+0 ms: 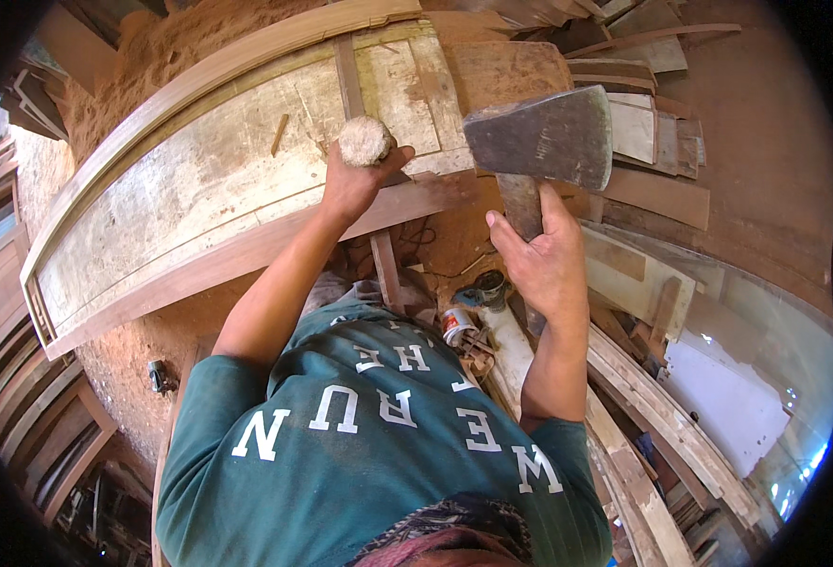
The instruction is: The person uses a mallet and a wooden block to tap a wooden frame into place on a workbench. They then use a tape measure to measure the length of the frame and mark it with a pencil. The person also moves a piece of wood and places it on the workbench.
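My left hand [350, 189] is closed round an upright chisel [365, 141], its thumb stretched to the right. The chisel's round, frayed wooden handle end faces up; its blade is hidden beneath the hand. In my right hand [544, 260] is an axe [539, 137], gripped by its wooden handle just under the head. The dark axe head is raised to the right of the chisel and apart from it, cutting edge to the right. Below the left hand runs the near rail of a long wooden frame [190, 276], with a curved rail on its far side.
A worn pale board [218, 161] lies within the frame, bearing a small wood sliver [280, 134]. Offcuts [634, 128] are piled at the far right, and long planks [671, 444] lie at the near right. A small white container [456, 326] stands near my body. Sawdust covers the ground.
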Demonstrator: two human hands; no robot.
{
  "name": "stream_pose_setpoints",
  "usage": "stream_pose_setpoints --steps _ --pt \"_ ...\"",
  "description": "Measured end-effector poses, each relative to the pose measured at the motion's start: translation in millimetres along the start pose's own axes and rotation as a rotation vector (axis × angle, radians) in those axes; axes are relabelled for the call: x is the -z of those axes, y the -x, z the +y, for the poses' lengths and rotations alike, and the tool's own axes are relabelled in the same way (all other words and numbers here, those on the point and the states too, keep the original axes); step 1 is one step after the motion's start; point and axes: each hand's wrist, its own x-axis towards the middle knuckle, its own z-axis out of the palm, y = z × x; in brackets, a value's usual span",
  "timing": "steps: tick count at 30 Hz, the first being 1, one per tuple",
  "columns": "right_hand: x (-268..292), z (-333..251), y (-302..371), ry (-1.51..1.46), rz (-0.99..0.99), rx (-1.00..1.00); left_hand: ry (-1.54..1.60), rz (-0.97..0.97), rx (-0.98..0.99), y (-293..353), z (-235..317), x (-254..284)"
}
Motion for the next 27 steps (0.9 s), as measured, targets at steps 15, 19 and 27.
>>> stream_pose_setpoints --steps 15,19,27 --pt "-27 7 -10 0.572 -0.24 0.28 0.176 -0.104 -0.182 28 -13 -23" --pt "-30 11 -9 0.543 -0.2 0.249 0.153 -0.039 -0.148 2 -24 -20" --pt "-23 40 -20 0.236 -0.086 -0.148 0.122 0.273 -0.188 -111 23 63"
